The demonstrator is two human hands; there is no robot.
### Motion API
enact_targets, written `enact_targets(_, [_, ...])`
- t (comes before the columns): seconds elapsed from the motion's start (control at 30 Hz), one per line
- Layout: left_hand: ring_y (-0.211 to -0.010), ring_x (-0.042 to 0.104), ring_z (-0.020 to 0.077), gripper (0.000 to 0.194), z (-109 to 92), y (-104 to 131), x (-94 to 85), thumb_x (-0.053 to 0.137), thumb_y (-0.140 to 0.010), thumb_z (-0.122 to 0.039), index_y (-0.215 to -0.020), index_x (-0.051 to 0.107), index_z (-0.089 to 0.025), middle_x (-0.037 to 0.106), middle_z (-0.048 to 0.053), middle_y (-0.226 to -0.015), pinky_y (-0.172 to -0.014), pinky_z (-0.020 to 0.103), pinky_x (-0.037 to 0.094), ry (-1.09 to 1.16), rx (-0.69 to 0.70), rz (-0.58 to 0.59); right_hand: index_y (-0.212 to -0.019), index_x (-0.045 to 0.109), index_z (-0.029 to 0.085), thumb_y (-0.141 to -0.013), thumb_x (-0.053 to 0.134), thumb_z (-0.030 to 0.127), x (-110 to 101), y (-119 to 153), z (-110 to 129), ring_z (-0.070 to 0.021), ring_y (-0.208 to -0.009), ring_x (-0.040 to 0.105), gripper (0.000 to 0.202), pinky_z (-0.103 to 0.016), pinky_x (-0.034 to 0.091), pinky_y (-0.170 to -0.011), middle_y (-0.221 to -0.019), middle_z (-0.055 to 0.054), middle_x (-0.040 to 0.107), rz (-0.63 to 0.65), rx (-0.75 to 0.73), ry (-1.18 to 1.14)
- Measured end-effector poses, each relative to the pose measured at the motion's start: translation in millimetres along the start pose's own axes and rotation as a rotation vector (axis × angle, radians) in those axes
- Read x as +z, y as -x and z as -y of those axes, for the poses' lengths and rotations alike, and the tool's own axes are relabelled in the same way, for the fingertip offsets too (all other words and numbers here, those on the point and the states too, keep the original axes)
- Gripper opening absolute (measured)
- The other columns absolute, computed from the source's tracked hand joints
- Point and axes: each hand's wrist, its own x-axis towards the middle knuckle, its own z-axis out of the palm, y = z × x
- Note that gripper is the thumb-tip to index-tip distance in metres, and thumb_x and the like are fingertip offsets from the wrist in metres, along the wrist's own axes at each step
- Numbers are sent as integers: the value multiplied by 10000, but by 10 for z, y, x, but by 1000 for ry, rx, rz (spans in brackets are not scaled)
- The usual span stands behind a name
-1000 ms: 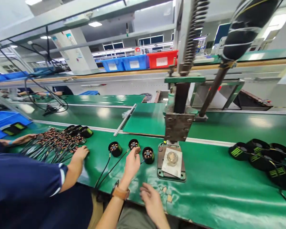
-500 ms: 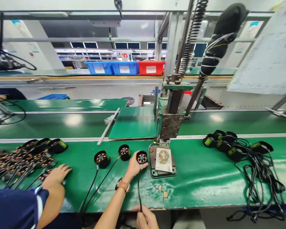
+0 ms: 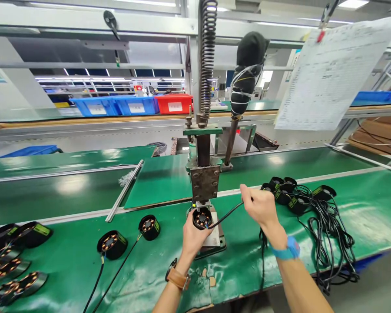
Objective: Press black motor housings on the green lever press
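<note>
My left hand (image 3: 194,234), with a brown-strapped watch on the wrist, grips a black round motor housing (image 3: 202,218) with copper coils inside. The housing is over the base of a hand press (image 3: 204,182), close beneath its ram; whether it rests on the pale block (image 3: 214,234) there is hidden. A black cable (image 3: 226,214) runs from the housing to my right hand (image 3: 259,204), which is closed around it and raised right of the press. A blue band circles that wrist. Two similar motors (image 3: 112,244) (image 3: 149,227) stand on the green mat to the left, cables trailing toward the front edge.
More black housings and coil cores (image 3: 16,278) lie at the far left. Several black motors (image 3: 286,193) with a tangle of cables (image 3: 329,243) sit at the right. The press has a black-wrapped lever (image 3: 247,71). A metal bar (image 3: 125,191) and a hanging paper sheet (image 3: 335,74) are also near.
My left hand has carried the motor right, onto the press area. My right hand has risen from the front edge with the cable. The view has turned right; the co-worker's arm is gone from it.
</note>
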Motion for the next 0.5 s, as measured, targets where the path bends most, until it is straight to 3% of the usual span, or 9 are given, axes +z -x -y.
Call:
enact_targets(0.07, [-913,724,249,510,0,-69,59,839,-604,-296,-1076,682,-185,774,60,-990,-847,381,578,17,19,39,-646,670,143,-1075,323,617,26,-351,-76,-136,-594,589,728,-245,443,-626,-622,-77,631,-44,-21,17])
enact_targets(0.13, [-902,716,244,477,16,-134,84,838,-604,-290,-1040,679,-182,768,55,-966,-851,386,573,39,36,86,-1006,738,131,-1081,347,591,-105,-741,68,-190,-901,689,609,-302,541,-832,-980,-121,734,-133,-63,-30])
enact_targets(0.2, [-912,714,249,508,55,-181,97,844,-596,-287,-1061,668,-186,765,57,-987,-865,410,571,75,41,116,-1354,603,105,-1091,426,499,-343,-1214,418,-200,-1152,655,505,-356,542,-1010,-1301,-152,659,-243,-91,-119])
enact_targets(0.3, [-892,722,250,527,138,-208,130,848,-609,-300,-1089,654,-198,770,56,-991,-857,433,579,137,33,153,-1583,274,10,-1093,504,348,-678,-2040,1075,-147,-1426,477,638,-282,409,-1200,-1612,-167,386,-329,-71,-225])
enact_targets(0.33, [-883,726,246,518,164,-207,147,848,-618,-301,-1087,654,-199,773,57,-987,-856,432,582,147,34,165,-1576,246,-32,-1095,480,345,-748,-2302,1257,-134,-1477,415,654,-235,365,-1206,-1640,-165,338,-321,-65,-217])
enact_targets(0.4, [-896,731,249,513,204,-193,184,855,-619,-294,-1081,655,-194,774,67,-995,-877,436,579,132,30,159,-1413,448,-116,-1072,359,426,-826,-2706,1493,-138,-1370,519,647,-199,405,-1081,-1492,-161,523,-214,-45,-166])
enact_targets(0.43, [-926,729,258,530,219,-182,203,860,-614,-285,-1092,652,-189,771,78,-1016,-903,448,570,118,24,135,-1266,566,-129,-1034,318,468,-852,-2817,1546,-125,-1213,618,687,-212,443,-980,-1303,-129,654,-153,-40,-151])
enact_targets(0.5, [-1007,716,287,583,239,-153,238,869,-603,-275,-1130,639,-181,756,105,-1081,-959,484,543,80,6,58,-1011,688,-96,-951,378,508,-929,-2808,1541,-87,-886,672,682,-248,458,-808,-932,-51,724,-107,-61,-132])
